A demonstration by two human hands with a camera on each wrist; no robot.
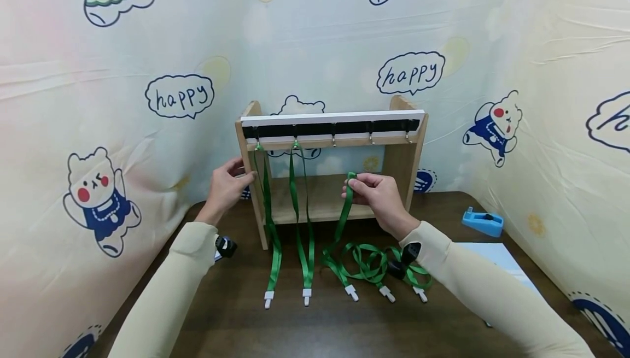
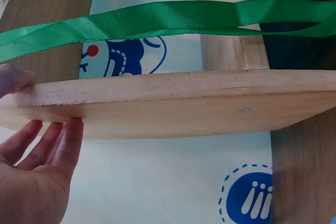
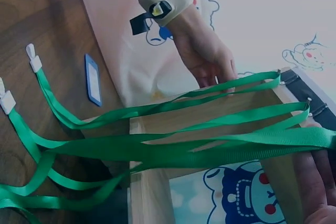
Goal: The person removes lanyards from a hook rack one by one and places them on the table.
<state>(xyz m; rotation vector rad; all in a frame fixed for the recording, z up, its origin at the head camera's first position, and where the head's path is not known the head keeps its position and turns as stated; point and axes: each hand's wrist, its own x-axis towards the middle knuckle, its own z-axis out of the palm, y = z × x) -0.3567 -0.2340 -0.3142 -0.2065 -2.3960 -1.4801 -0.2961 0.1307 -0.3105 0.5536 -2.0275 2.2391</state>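
My right hand (image 1: 381, 199) pinches the top loop of a green lanyard (image 1: 344, 213) in front of the wooden rack (image 1: 325, 183), below its row of hooks. The lanyard's white clip (image 1: 351, 292) lies on the table. At the rack's left side, my left hand (image 1: 226, 186) holds the side panel (image 2: 157, 90), thumb on one side and fingers on the other. Two more green lanyards, a left one (image 1: 268, 210) and another (image 1: 295, 194) beside it, hang from the two leftmost hooks. The three hooks to the right, among them the middle hook (image 1: 334, 140), are bare.
Two coiled green lanyards (image 1: 366, 262) lie on the dark table (image 1: 236, 325) near my right wrist. Farther right are a blue tape dispenser (image 1: 482, 222) and a white sheet (image 1: 497, 259). A blue-edged badge holder (image 3: 93, 80) lies at the left. Patterned cloth (image 1: 305, 35) hangs behind the rack.
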